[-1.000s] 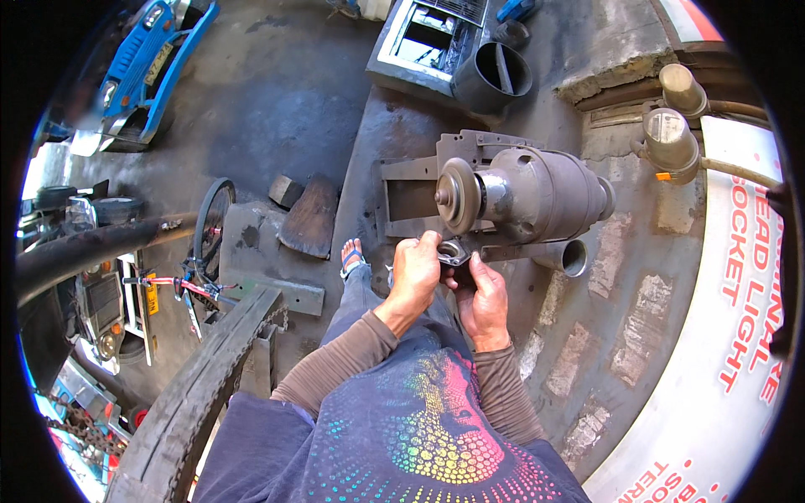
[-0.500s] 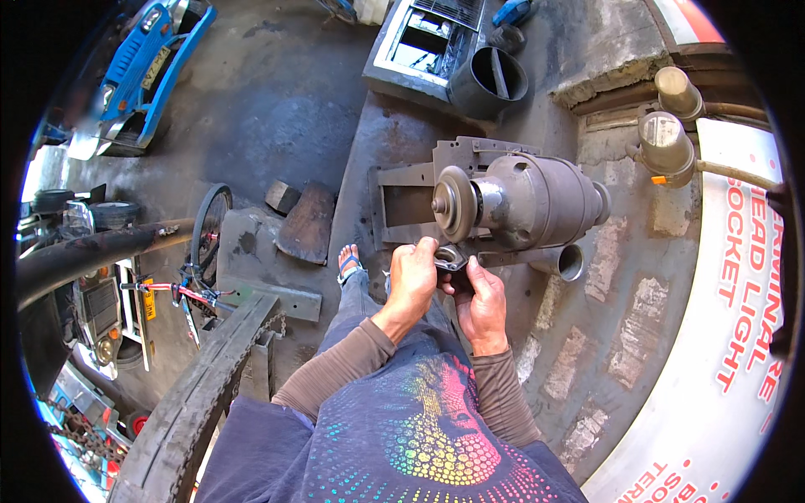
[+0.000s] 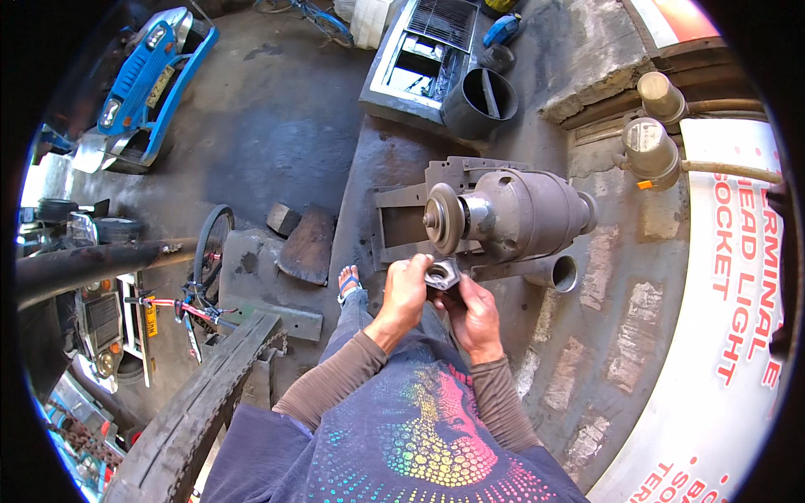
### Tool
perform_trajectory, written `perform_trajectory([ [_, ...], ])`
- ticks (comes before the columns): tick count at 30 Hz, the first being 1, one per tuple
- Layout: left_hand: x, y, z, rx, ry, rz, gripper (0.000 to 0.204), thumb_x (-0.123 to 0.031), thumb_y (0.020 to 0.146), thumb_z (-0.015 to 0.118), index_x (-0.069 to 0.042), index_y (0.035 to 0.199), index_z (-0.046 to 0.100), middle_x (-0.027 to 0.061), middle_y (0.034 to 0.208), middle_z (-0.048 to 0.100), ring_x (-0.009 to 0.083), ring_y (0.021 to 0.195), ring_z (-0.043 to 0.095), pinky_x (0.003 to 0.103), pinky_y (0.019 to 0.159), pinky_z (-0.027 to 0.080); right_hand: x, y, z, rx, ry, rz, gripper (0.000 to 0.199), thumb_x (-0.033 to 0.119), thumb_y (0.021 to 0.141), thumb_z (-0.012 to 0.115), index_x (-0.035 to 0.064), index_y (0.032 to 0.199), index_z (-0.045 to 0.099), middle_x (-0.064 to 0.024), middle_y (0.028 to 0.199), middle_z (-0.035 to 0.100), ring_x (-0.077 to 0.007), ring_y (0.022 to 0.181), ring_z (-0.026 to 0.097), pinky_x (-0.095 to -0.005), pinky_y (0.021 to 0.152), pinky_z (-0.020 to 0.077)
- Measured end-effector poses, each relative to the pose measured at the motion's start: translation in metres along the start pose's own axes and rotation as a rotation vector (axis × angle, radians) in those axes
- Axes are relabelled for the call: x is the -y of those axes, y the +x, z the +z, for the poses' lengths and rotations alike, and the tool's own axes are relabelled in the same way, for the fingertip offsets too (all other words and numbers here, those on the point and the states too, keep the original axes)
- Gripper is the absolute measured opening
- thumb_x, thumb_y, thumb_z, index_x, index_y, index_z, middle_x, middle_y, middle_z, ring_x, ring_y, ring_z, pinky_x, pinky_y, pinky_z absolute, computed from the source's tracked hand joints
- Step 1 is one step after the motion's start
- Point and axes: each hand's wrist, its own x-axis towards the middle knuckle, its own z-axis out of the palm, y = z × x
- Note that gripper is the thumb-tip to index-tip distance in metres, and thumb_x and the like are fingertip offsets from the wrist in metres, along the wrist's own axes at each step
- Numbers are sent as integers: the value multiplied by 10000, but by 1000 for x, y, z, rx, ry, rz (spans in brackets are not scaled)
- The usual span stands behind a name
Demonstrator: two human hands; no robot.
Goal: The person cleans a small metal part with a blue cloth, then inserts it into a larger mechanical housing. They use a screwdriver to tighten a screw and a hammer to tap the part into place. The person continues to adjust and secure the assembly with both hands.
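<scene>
Between my two hands is a large metal hex nut (image 3: 443, 274), its round hole tilted up toward me. My left hand (image 3: 406, 295) pinches its left side with thumb and fingers. From the right, my right hand (image 3: 475, 318) grips the nut's lower right side, its fingertips partly hidden beneath. Just beyond the nut stands a grey bench grinder (image 3: 537, 214) with a worn grinding wheel (image 3: 445, 220) on its left end. Neither hand touches the wheel.
Behind the grinder are a dark metal bucket (image 3: 480, 105) and a white-framed box with a grille (image 3: 419, 59). A short open pipe (image 3: 555, 274) lies under the grinder. At left are a heavy beam (image 3: 197, 398), a bicycle wheel (image 3: 213, 251) and a blue vehicle front (image 3: 142, 84).
The nut has turned so its hole and hex outline now face upward more. Both hands have shifted slightly left and down, still holding it. The view has shifted a little.
</scene>
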Motion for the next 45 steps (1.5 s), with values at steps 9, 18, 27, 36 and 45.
perform_trajectory([
  [9, -22, -97, -6, 260, 287, 449, 326, -255, 1121, 550, 35, 1095, 695, 36, 839, 701, 99, 634, 653, 264, 520, 538, -7, 74, -164, -508, 271, -6, 283, 315, 1126, 553, 84, 977, 621, -61, 902, 636, -236, 811, 610, -417, 812, 536],
  [18, 32, -195, 16, -219, 392, 827, 311, -191, 1020, 557, 65, 978, 728, 111, 958, 754, 155, 893, 663, 320, 901, 518, 13, 102, -174, -476, 166, 42, 170, 200, 1119, 528, 98, 1209, 630, -44, 920, 627, -197, 746, 590, -376, 673, 517],
  [27, 136, -341, -26, -613, 176, 1186, 208, -94, 1016, 571, 60, 1003, 710, 45, 874, 677, 76, 777, 557, 266, 691, 474, -64, 12, -163, 102, -808, 408, 191, 294, 1051, 652, 107, 1026, 685, -12, 844, 618, -130, 689, 558, -329, 584, 469],
  [36, 367, -530, -100, -1156, -322, 1290, 290, -237, 1119, 575, 11, 1057, 713, -46, 795, 631, 23, 699, 545, 222, 603, 451, -313, -124, -77, 1678, -2328, 67, 617, 607, 986, 638, 9, 992, 786, -333, 869, 702, -436, 968, 749, -512, 862, 544],
  [45, 593, -720, -150, -1675, -949, 1583, 311, -257, 1109, 567, -1, 1003, 709, 13, 793, 682, 88, 603, 636, 266, 478, 525, -466, -427, 45, 2241, -1951, 821, 298, 277, 964, 809, -7, 1057, 812, -23, 965, 759, -159, 889, 693, -337, 771, 553],
])
